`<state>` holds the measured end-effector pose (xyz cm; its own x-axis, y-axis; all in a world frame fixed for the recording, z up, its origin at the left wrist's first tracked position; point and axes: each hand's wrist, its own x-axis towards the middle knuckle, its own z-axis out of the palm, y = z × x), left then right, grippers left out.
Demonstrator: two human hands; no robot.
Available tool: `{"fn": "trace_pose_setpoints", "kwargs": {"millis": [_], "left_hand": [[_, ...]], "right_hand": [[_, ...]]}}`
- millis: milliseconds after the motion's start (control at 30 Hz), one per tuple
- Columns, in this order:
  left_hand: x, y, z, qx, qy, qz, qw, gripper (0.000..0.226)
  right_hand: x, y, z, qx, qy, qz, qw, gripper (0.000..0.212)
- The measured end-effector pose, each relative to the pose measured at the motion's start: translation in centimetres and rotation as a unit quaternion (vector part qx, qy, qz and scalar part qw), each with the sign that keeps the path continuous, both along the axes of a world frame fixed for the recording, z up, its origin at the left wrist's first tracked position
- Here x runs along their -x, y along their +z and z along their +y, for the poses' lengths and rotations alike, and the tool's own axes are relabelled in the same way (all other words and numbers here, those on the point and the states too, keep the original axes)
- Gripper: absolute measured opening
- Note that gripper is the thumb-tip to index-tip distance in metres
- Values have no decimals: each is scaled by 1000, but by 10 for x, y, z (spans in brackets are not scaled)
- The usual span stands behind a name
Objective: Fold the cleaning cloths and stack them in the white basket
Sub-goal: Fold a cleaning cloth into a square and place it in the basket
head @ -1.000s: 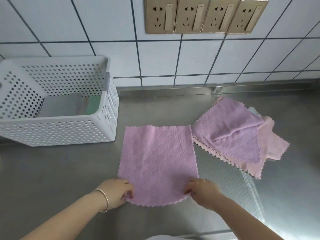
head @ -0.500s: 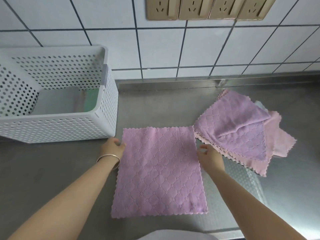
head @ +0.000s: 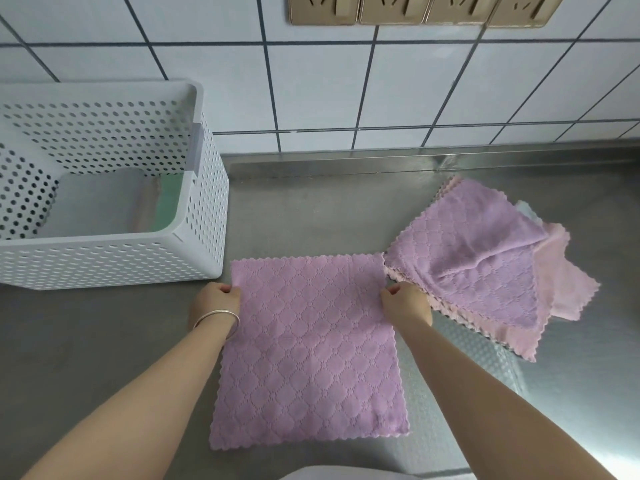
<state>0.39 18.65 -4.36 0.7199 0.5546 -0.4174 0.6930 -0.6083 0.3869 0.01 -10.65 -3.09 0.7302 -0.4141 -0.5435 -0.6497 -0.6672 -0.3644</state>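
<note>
A purple quilted cleaning cloth [head: 311,351] lies spread flat on the steel counter in front of me. My left hand [head: 215,303], with a bracelet on the wrist, pinches the cloth's left edge near its far corner. My right hand [head: 407,303] pinches the right edge near the other far corner. A loose pile of cloths [head: 485,265], purple on top of pink ones, lies to the right, touching the spread cloth's corner. The white perforated basket [head: 114,261] stands at the left, with folded cloths [head: 162,206] showing green and pink inside.
The steel counter [head: 104,341] runs to a raised back edge below a white tiled wall [head: 346,91]. Gold wall sockets [head: 415,8] sit at the top. A patterned strip of the counter [head: 491,368] lies under the pile, at my right forearm.
Both hands have moved from the cloth's near corners up along its sides to the far corners and closed on the edges. The cloth lies closer to me.
</note>
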Motion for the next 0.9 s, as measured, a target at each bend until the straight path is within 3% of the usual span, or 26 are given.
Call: {"fn": "trace_pose_setpoints", "kwargs": {"millis": [133, 233, 333, 433, 500, 600, 667, 767, 833, 900], "left_hand": [[0, 0, 1, 9, 24, -22, 999, 22], [10, 5, -3, 30, 37, -65, 997, 20], [37, 10, -12, 26, -156, -79, 984, 14], [71, 16, -24, 13, -399, -59, 915, 11], [94, 22, -33, 2, -513, -73, 856, 5], [131, 17, -41, -68, -629, -100, 768, 32], [150, 12, -44, -114, -652, -103, 743, 44], [164, 5, -45, -147, -645, -120, 740, 38], [166, 2, -44, -154, -638, -136, 742, 43], [169, 2, -40, -134, -638, -144, 745, 50]], "right_hand": [[3, 1, 4, 24, 4, -22, 999, 11], [19, 11, 8, 92, 122, -87, 984, 13], [50, 17, 13, 79, 301, -156, 938, 11], [94, 13, 20, 48, 443, -213, 869, 10], [123, 8, 24, 49, 516, -235, 822, 14], [154, 3, 33, 81, 566, -235, 786, 30], [165, -1, 35, 105, 574, -238, 776, 30], [171, -9, 33, 143, 572, -244, 770, 36], [169, -8, 29, 153, 546, -232, 790, 52], [165, -6, 21, 153, 491, -230, 826, 51]]}}
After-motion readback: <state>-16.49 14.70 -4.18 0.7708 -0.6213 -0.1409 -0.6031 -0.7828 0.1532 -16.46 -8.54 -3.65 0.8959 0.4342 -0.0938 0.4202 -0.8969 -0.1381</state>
